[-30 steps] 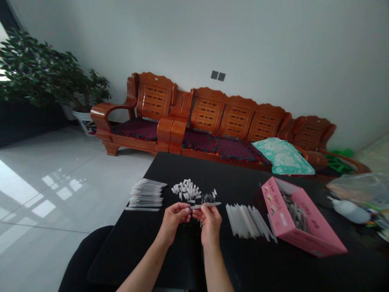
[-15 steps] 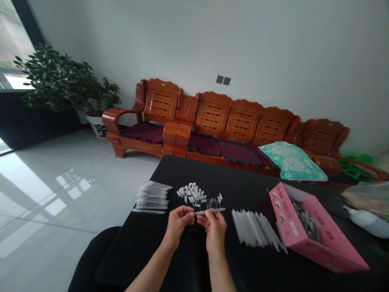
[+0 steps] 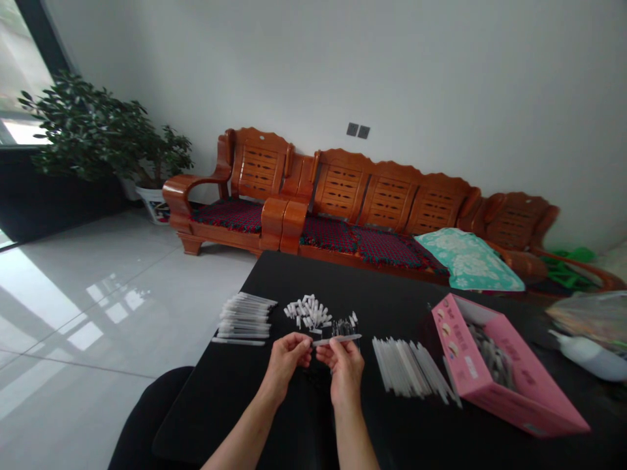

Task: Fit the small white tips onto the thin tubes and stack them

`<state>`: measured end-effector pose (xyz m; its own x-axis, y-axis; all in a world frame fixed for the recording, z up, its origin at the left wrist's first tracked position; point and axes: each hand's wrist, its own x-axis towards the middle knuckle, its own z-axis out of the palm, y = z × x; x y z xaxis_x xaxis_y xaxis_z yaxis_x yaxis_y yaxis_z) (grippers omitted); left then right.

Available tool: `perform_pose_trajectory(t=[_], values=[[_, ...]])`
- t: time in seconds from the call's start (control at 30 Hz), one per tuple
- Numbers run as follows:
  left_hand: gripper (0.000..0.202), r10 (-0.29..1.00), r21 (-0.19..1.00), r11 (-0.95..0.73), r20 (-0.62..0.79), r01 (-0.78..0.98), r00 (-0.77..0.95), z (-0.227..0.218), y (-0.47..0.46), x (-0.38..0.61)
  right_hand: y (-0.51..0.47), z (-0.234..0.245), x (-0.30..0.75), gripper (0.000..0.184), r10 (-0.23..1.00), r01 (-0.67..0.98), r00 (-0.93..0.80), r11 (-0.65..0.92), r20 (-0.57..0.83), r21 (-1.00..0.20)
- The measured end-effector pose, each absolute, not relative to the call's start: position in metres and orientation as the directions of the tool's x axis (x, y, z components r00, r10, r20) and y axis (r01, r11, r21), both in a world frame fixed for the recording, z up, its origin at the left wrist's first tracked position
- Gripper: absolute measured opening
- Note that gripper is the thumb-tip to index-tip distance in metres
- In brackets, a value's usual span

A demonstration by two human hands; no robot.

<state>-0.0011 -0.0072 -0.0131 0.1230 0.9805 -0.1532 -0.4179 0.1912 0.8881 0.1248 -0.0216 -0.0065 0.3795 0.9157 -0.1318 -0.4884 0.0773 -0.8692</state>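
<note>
Bare left hand (image 3: 289, 354), bare right hand (image 3: 345, 367), forearms (image 3: 249, 425) uncovered; plain black legwear (image 3: 151, 412), matte, rounded outline

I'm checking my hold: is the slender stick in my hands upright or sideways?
Sideways: the left hand and right hand hold the slender stick nearly level.

black table (image 3: 386, 294) under fingers (image 3: 296, 339) | white sticks (image 3: 245, 316) left | white bits (image 3: 309, 312) beyond | pale sticks (image 3: 406, 367) right | pink box (image 3: 460, 356) farther right
</note>
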Motion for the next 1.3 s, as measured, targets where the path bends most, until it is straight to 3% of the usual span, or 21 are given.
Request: perform_pose_trajectory(t=[0.17,0.53,0.67,0.87,1.07,1.3], values=[[0.032,0.992,0.887,0.125,-0.099,-0.445,0.081,-0.008,-0.008,-0.001,-0.022,-0.006,0.125,0.032,0.913,-0.495,0.381,0.068,-0.146,-0.866],[0.029,0.989,0.899,0.139,-0.106,-0.416,0.102,-0.007,-0.006,-0.002,-0.023,-0.003,0.124,0.032,0.918,-0.477,0.373,0.069,-0.131,-0.876],[0.039,0.993,0.889,0.114,-0.092,-0.443,0.070,-0.006,-0.005,-0.003,-0.023,0.000,0.124,0.032,0.914,-0.479,0.381,0.067,-0.138,-0.875],[0.039,0.984,0.899,0.172,-0.135,-0.402,0.119,-0.009,-0.005,-0.002,-0.023,0.002,0.124,0.030,0.916,-0.473,0.380,0.075,-0.126,-0.878],[0.040,0.995,0.901,0.090,-0.060,-0.425,0.083,-0.008,-0.003,-0.003,-0.023,0.004,0.124,0.035,0.915,-0.470,0.382,0.070,-0.131,-0.880],[0.038,0.990,0.916,0.118,-0.076,-0.383,0.122,-0.009,-0.004,-0.002,-0.023,0.006,0.123,0.033,0.916,-0.475,0.380,0.071,-0.131,-0.877]])
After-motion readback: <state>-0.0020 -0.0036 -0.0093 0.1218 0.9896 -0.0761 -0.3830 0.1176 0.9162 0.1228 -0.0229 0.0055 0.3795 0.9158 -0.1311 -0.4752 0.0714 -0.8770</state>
